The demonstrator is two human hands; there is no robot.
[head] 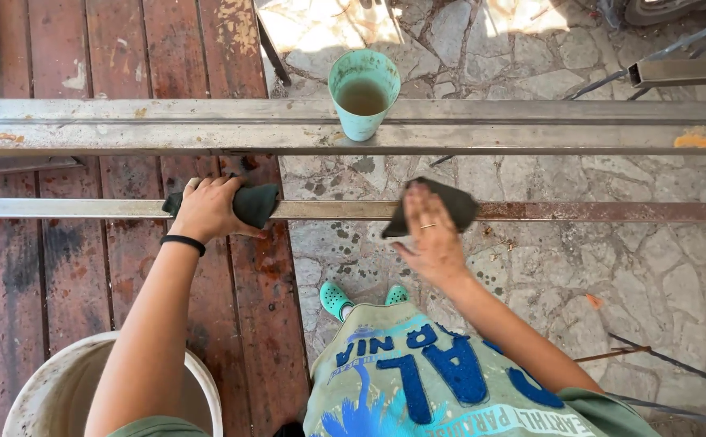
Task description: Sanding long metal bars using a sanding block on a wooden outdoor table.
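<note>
My left hand (205, 209) clamps a dark cloth (254, 202) around the thin steel bar (579, 212), steadying it, while my right hand (431, 235) presses another rag (448, 202) flat.

bucket (199, 380): cut off at bottom edge | thin bar (531, 211): partly hidden under rags (442, 202)

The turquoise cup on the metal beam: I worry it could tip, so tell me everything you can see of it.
The turquoise cup is a tapered, plastic-looking tumbler, wider at the rim, its outside scuffed and stained. It stands upright on the broad grey metal beam, near the beam's middle, partly filled with murky brownish liquid. Nothing else touches it; both hands are at the thinner bar nearer the person.
</note>
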